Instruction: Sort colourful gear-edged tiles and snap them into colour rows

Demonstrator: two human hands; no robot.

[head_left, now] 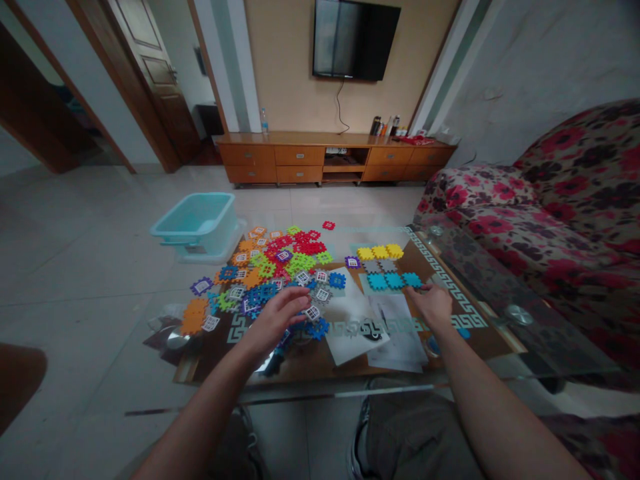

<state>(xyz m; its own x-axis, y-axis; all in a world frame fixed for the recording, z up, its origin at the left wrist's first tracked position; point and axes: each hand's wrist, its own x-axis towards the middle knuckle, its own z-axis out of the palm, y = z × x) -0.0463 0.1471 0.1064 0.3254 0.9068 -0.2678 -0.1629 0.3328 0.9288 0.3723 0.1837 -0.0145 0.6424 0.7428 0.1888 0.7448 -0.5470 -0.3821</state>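
My left hand [286,308] hovers over a heap of gear-edged plastic tiles, its fingers stretched and slightly curved. Beneath it lie dark blue tiles [260,294] and white-grid tiles [313,313]; nothing shows in its grasp. My right hand [434,305] rests low at the right end of a row of light blue tiles [385,281], fingertips at the near edge of the last one. Its fingers look apart, not closed round the tile. Behind that row are grey tiles [379,266] and stacked yellow tiles [380,252], with a purple tile [352,262] to their left.
Red tiles [310,241], green tiles [304,261] and orange tiles [195,316] spread across the glass table [480,343]. Paper sheets [345,307] lie between my hands. A light-blue tub [195,233] stands at the far left; a flowered sofa [500,200] is on the right.
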